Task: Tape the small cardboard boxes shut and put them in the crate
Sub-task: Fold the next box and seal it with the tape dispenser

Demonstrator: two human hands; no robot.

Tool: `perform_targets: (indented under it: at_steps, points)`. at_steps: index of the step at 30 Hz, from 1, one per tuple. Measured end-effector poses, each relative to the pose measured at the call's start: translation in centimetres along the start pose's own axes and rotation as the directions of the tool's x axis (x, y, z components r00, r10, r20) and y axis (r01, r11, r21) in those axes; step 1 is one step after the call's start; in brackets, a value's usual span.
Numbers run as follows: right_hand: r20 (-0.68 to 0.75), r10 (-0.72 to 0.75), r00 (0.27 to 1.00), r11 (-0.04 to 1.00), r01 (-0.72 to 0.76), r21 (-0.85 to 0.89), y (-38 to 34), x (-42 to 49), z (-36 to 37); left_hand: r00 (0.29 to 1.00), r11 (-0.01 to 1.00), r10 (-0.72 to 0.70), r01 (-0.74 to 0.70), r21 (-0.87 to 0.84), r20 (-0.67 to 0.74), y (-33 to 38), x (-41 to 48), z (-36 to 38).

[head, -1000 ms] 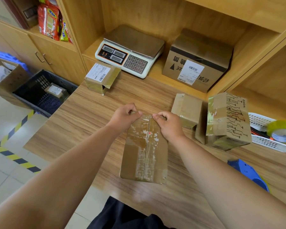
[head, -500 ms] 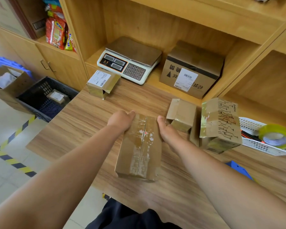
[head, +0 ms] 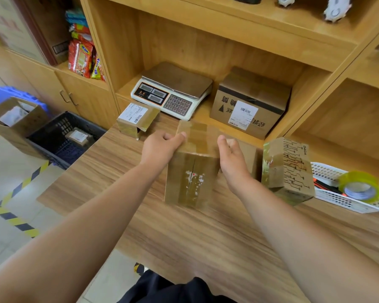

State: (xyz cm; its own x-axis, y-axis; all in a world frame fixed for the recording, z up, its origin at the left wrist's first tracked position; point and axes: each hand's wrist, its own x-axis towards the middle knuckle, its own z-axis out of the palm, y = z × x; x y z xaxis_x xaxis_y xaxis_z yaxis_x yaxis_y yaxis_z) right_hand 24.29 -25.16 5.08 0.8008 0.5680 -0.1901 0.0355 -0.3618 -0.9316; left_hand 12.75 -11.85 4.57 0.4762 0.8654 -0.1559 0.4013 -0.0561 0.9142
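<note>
Taped cardboard box point(head: 193, 178) stands tipped up at desk point(head: 184, 237) ctr, L hand point(head: 160, 147) gripping its far-left edge, R hand point(head: 232, 156) curled at its right side, hold unclear (blur); seems sealed, so next: carry it left, down into black crate point(head: 62, 125).

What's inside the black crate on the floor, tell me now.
One small taped box with a white label lies in the black crate. The table edge covers the crate's near corner, so anything there cannot be seen.
</note>
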Motion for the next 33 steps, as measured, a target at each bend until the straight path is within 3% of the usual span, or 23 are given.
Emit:
perform_targets:
  at_steps: [4, 8, 10, 14, 19, 25, 29, 33]
  points:
    - [0.065, -0.055, 0.996, 0.996, 0.059, -0.064, 2.0, -1.2, 0.1, 0.995, 0.999, -0.034, 0.036, -0.02, 0.099, -2.2, -0.7, -0.1]
    - [0.111, -0.076, 0.991, 0.997, 0.078, -0.021, 2.5, -2.0, -0.3, 0.98, 0.996, 0.036, -0.02, -0.085, 0.195, -2.6, -1.0, -0.7]
    - [0.138, -0.084, 0.987, 0.995, 0.091, -0.047, 2.5, -2.1, -0.5, 0.96, 0.996, 0.082, -0.073, -0.042, 0.268, -2.7, -0.7, -1.2]
    - [0.167, -0.098, 0.981, 0.95, 0.141, -0.277, 2.3, -1.5, -0.1, 0.914, 0.955, 0.137, -0.224, 0.193, 0.381, -2.7, 0.2, -1.6]
    - [0.251, -0.112, 0.961, 0.715, 0.254, -0.652, 1.3, 0.5, 0.8, 0.855, 0.804, 0.165, -0.405, 0.435, 0.492, -1.8, 2.5, -1.1]
    - [0.393, 0.001, 0.92, 0.517, 0.336, -0.787, -0.5, 2.8, 1.3, 0.649, 0.453, 0.192, -0.724, 0.521, 0.736, -0.1, 5.7, -1.0]
    - [0.391, 0.073, 0.917, 0.513, 0.301, -0.804, -1.0, 4.2, 1.3, 0.611, 0.33, 0.158, -0.773, 0.542, 0.776, -0.1, 7.1, -0.6]
    - [0.331, 0.028, 0.943, 0.542, 0.264, -0.798, -1.1, 5.5, 1.7, 0.598, 0.323, 0.116, -0.778, 0.54, 0.793, -0.1, 7.5, -0.5]
